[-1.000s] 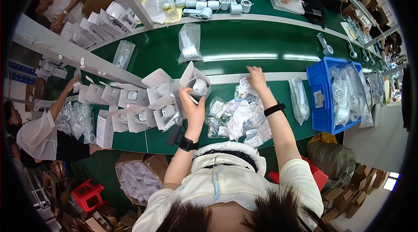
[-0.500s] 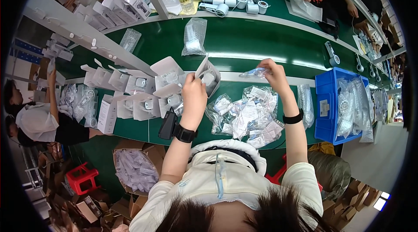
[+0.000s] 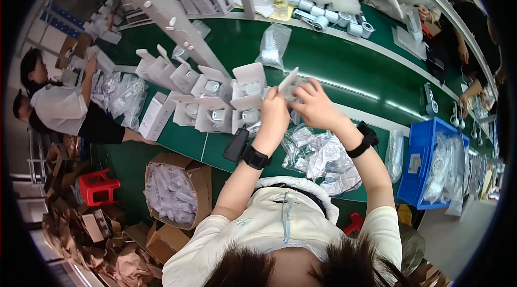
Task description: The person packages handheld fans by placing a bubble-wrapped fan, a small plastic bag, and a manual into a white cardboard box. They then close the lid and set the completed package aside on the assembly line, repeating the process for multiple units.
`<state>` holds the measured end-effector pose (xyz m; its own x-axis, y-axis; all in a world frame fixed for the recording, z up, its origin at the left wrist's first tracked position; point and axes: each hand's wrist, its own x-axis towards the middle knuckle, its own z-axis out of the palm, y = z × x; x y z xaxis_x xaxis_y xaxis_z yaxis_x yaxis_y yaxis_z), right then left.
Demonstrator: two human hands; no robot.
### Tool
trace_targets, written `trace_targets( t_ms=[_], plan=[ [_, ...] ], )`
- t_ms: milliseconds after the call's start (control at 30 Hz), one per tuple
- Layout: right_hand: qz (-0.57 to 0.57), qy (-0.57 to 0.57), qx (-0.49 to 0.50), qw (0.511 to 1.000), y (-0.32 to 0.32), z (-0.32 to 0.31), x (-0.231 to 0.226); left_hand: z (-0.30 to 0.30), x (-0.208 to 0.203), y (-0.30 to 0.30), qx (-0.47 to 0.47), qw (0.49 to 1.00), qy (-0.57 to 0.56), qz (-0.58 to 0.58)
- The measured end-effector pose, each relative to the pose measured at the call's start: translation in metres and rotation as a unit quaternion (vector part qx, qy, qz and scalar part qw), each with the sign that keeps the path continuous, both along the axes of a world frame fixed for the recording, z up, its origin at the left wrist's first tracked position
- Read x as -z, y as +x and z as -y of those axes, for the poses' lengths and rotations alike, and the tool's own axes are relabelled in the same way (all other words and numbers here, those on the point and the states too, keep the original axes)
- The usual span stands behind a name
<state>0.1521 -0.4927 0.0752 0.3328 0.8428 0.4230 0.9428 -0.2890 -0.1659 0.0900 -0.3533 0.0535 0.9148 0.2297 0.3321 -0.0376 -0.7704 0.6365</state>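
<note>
My left hand (image 3: 274,114) grips a white carton (image 3: 289,79) by its near side, its lid flap standing up. At the carton's mouth is my right hand (image 3: 316,105), fingers bent over a clear plastic packet that the fingers and carton mostly hide. Just left stand several open white cartons (image 3: 249,78) in two rows, white devices (image 3: 217,115) showing in some. A pile of clear packets with white paper inside (image 3: 323,157) lies on the green table below my right hand.
A blue bin (image 3: 417,166) of bubble-wrapped items stands at the right. Beyond the table runs a green belt (image 3: 334,60) with a bubble-wrapped item (image 3: 274,44) on it. A metal post (image 3: 167,17) rises at the left. Co-workers stand left and far right.
My right hand has moved left with the packet, from above the pile to the carton in my left hand. The whole view has turned and shifted.
</note>
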Motion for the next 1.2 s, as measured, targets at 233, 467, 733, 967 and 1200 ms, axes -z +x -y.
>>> trace_targets(
  t_ms=[233,467,733,967,1200],
  plan=[
    [-0.107,0.009,0.052,0.993,-0.021,0.02,0.04,-0.106,-0.075,-0.086,-0.159,0.975,-0.037,0.153],
    [-0.181,0.261,0.27,0.909,-0.06,0.04,0.039,-0.391,0.091,-0.122,-0.317,0.883,0.2,-0.281],
    [-0.148,0.289,0.278,0.904,-0.097,0.025,0.024,-0.398,0.117,-0.146,-0.3,0.862,0.33,-0.241],
    [-0.157,0.301,0.247,0.908,-0.119,0.017,0.025,-0.425,0.088,-0.158,-0.261,0.886,0.222,-0.312],
    [-0.266,0.32,0.265,0.87,-0.154,0.041,0.019,-0.322,-0.089,-0.227,-0.363,0.881,0.206,-0.225]
  ],
)
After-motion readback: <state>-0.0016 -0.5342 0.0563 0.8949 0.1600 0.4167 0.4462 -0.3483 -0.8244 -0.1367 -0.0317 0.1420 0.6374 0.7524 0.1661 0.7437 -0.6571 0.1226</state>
